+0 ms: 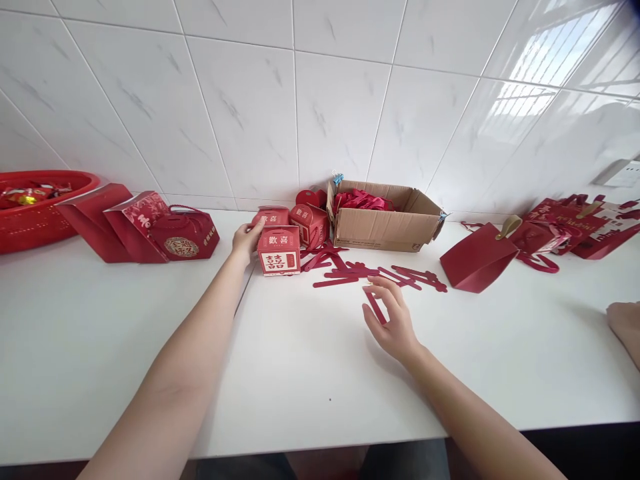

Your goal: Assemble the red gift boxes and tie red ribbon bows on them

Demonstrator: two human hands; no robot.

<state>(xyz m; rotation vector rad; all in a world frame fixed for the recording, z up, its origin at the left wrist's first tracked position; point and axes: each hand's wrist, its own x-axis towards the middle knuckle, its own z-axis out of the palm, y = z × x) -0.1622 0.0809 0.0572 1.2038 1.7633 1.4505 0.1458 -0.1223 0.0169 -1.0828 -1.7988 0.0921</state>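
My left hand [247,241] is closed at the left side of a small red gift box [279,251] with a white front panel and Chinese characters. Its fingertips lie at the gap between this box and a second red box [273,216] behind; part of the grip is hidden. A rounded red box [307,225] stands beside them. My right hand [393,317] hovers over the table, fingers curved and apart. A narrow dark red strip [376,308] shows between thumb and forefinger, apparently not pinched. Beyond the fingertips lie several loose red strips [336,283].
An open cardboard box [387,227] of red ribbons stands against the tiled wall. Red gift bags [185,235] and a red basket [50,223] are at left. Another red bag [479,259] and more packaging [565,223] stand right. Another person's hand [625,327] rests at the right edge.
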